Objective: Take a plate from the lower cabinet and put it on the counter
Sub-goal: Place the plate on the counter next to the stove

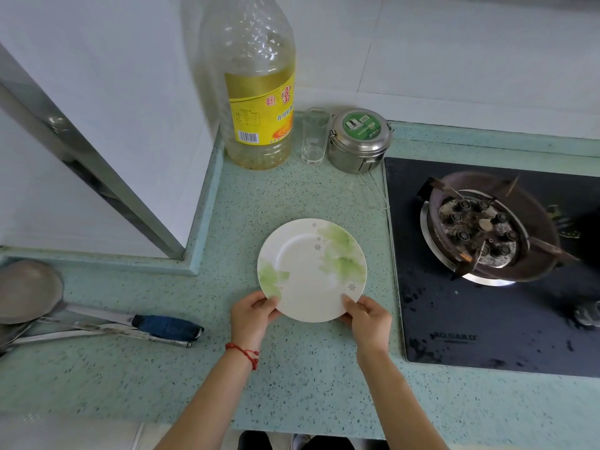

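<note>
Left hand: the left hand (pixel 254 315) is curled on the near-left rim of the plate (pixel 311 271), thumb on top of the rim and the other fingers tucked below it; a red string bracelet (pixel 244 352) sits on that wrist.
Right hand: the right hand (pixel 368 319) grips the near-right rim the same way, thumb on top, the rest of the fingers under the edge.
Plate: white with green leaf prints, face up, level or nearly so, lying between the 2 hands and reaching away from them; whether its base already rests on the counter (pixel 292 384) or hangs just above it I cannot tell.
Step in hand: judged from the grip and the low plate, this is the setting-down, the last part of the task.
Next move: it calls for letting the base settle flat, then sliding the fingers out from under the rim and opening both hands together so the plate does not tip.
Beyond the hands: past the plate's far edge stand an oil bottle (pixel 258 92), a clear glass (pixel 314 136) and a steel tin (pixel 358 141), all well apart from it.
Right of the right hand: a black hob (pixel 487 319) with 1 burner (pixel 483 227), its edge near the plate's right rim.
Left of the left hand: a ladle (pixel 29 292) and a blue-handled utensil (pixel 167 326), clear of the plate.
</note>
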